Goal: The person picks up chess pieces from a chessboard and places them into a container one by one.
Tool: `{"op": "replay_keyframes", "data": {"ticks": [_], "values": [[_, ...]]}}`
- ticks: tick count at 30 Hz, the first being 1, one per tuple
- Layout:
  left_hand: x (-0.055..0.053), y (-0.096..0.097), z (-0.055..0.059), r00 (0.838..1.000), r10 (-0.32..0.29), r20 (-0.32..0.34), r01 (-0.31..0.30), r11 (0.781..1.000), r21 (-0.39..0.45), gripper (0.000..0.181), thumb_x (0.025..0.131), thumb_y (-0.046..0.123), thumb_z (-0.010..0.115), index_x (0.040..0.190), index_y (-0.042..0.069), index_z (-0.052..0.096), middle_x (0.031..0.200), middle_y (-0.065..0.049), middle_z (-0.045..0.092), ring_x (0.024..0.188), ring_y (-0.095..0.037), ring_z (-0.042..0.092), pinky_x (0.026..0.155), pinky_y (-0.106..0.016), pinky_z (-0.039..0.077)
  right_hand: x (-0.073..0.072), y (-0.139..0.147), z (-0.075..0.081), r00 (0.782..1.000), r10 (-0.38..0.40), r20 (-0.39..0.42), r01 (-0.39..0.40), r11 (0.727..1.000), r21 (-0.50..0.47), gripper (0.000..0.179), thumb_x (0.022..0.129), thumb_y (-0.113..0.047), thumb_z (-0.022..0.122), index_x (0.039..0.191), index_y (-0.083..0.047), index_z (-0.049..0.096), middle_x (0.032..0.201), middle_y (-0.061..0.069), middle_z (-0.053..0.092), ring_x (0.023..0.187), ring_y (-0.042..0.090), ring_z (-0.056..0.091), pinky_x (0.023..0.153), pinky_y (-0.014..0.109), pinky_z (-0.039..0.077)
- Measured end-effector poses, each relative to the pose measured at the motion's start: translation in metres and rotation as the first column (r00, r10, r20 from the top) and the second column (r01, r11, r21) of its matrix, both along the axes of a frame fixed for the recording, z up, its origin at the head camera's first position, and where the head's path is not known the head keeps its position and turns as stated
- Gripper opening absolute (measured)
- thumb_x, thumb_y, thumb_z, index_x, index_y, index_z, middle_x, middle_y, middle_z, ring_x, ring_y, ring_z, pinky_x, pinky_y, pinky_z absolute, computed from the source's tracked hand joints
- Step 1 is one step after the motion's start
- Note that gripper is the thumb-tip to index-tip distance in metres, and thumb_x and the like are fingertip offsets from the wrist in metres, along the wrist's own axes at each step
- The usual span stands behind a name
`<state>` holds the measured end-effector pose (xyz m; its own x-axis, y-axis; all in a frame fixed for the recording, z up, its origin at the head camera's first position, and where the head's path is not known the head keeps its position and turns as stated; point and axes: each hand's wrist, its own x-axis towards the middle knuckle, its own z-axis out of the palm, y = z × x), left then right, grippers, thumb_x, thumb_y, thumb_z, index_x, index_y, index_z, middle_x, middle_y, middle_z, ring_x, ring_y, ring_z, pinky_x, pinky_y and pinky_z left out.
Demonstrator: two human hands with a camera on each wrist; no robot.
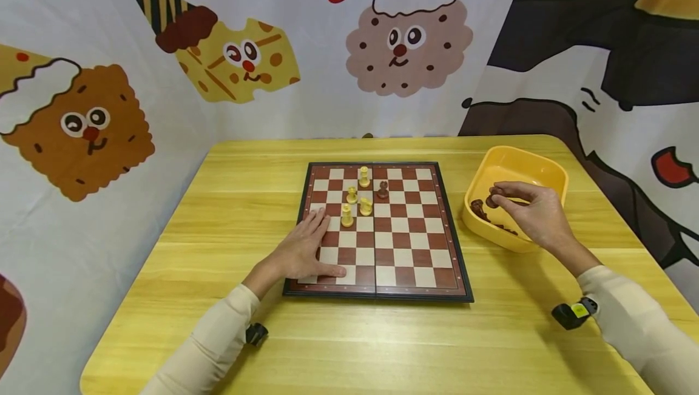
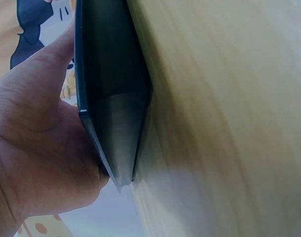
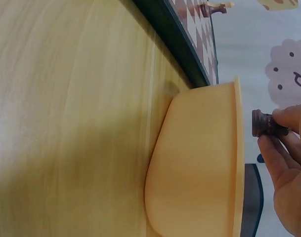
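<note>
My right hand point(image 1: 537, 213) pinches a dark brown chess piece point(image 3: 263, 123) between thumb and fingers, its broad base pointing away from the fingertips. It is over the yellow plastic bin point(image 1: 558, 172), just above the rim in the right wrist view. More brown chess pieces point(image 1: 478, 209) lie inside the bin. My left hand point(image 1: 302, 250) rests spread on the left side of the chessboard point(image 1: 402, 240), thumb near the front corner. Several cream chess pieces point(image 1: 346, 216) stand on the board's far left half, with one brown chess piece point(image 1: 383, 189) just right of the centre fold.
The board and bin sit on a yellow wood-grain table point(image 1: 349, 340), the bin close to the board's right edge. A printed cloth point(image 1: 317, 104) with cartoon food figures hangs behind and at both sides. Each sleeve has a black wrist camera point(image 1: 570, 316).
</note>
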<state>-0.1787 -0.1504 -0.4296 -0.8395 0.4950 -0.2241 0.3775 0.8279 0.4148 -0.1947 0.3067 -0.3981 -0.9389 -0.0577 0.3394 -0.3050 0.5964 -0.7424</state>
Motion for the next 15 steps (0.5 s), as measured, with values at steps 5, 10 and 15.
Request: {"op": "replay_keyframes", "data": {"ticks": [5,10,15], "values": [[0.0,0.0,0.0,1.0,0.004,0.004,-0.004,1.0,0.001,0.123,0.082,0.068,0.074,0.161,-0.002,0.011,0.168,-0.017,-0.003,0.153,-0.035,-0.003,0.121,-0.051,0.007,-0.001,0.006,-0.002,1.0,-0.012,0.005,0.012,1.0,0.013,0.026,0.097,-0.001,0.069,0.121,0.008,0.07,0.109,0.024,0.072,0.09,-0.009,0.065,0.075,0.01,0.051],[0.0,-0.001,0.0,1.0,0.007,0.004,-0.007,1.0,0.004,0.124,0.082,0.068,0.074,0.161,-0.002,0.01,0.168,-0.017,-0.003,0.153,-0.035,-0.003,0.121,-0.051,0.007,-0.002,0.012,-0.005,0.999,-0.042,0.008,0.041,0.998,0.057,0.027,0.096,-0.008,0.073,0.12,0.004,0.071,0.105,0.017,0.075,0.088,-0.012,0.063,0.073,0.008,0.05],[0.001,0.0,0.0,1.0,0.005,0.005,-0.005,1.0,0.011,0.123,0.082,0.067,0.074,0.161,-0.003,0.011,0.168,-0.017,-0.003,0.153,-0.036,-0.003,0.121,-0.052,0.007,-0.003,0.02,-0.008,0.998,-0.051,0.026,0.05,0.998,0.04,0.027,0.096,-0.007,0.072,0.12,0.006,0.07,0.103,0.005,0.075,0.086,-0.013,0.063,0.07,0.01,0.051]]}}
